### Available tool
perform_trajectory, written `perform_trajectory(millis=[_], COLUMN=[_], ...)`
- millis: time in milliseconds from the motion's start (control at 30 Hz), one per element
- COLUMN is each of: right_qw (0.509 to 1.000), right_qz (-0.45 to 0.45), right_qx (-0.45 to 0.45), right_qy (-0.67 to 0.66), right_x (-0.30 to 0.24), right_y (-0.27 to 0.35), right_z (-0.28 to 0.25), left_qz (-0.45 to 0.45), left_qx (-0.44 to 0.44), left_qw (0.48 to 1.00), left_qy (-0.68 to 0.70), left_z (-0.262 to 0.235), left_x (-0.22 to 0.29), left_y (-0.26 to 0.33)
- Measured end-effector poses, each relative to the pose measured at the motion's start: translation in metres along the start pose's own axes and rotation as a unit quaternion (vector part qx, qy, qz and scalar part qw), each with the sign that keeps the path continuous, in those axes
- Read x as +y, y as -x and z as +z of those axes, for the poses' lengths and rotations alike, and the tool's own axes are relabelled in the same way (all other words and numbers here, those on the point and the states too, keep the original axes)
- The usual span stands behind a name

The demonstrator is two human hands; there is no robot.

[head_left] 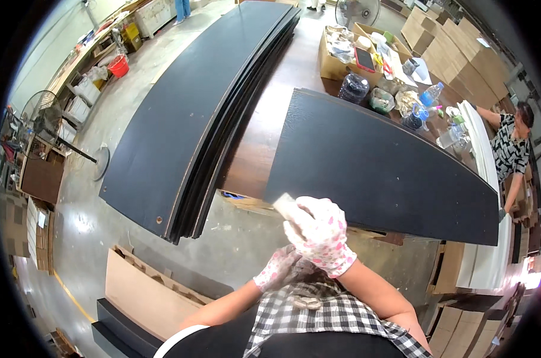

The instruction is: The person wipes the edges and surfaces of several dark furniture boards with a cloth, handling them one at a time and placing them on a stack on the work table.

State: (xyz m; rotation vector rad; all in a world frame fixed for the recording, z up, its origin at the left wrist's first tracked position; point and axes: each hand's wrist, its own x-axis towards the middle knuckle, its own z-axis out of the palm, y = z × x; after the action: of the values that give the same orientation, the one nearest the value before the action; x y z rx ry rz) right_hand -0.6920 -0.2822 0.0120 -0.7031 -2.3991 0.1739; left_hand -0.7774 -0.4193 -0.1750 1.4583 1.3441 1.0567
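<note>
My right hand (323,234), in a white glove with pink spots, is closed around a small pale piece (286,207) that looks like a folded cloth or a pad. It is raised by the near edge of a dark, tapering panel (378,161) lying on the brown table (255,140). Just below, close to my body, my left hand (275,269) wears a matching glove. Its fingers are partly hidden behind the right hand and blurred, so whether they grip anything does not show. My checked apron (318,310) has a crumpled light bit (307,303) on its front.
A stack of long dark panels (187,107) stands left of the single panel. Beyond it are an open carton (335,59), a phone (364,59) and several bottles (430,94). Another person (512,140) stands at far right beside white sheets (482,149). A fan (43,116) stands left.
</note>
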Motion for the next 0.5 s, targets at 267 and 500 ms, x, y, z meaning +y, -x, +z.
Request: perform_trajectory(millis=[267,500], right_qw=[0.999,0.92], right_qz=[-0.007,0.276], right_qx=[-0.041,0.209], right_qy=[-0.021,0.185], right_x=[0.008,0.096], right_y=[0.008,0.154], right_z=[0.004,-0.122], left_qz=[-0.147,-0.304], left_qx=[-0.071,-0.118], left_qw=[0.972,0.908], left_qy=[0.169,0.262], left_z=[-0.003,0.021], left_x=[0.01,-0.019], left_y=[-0.019,-0.031])
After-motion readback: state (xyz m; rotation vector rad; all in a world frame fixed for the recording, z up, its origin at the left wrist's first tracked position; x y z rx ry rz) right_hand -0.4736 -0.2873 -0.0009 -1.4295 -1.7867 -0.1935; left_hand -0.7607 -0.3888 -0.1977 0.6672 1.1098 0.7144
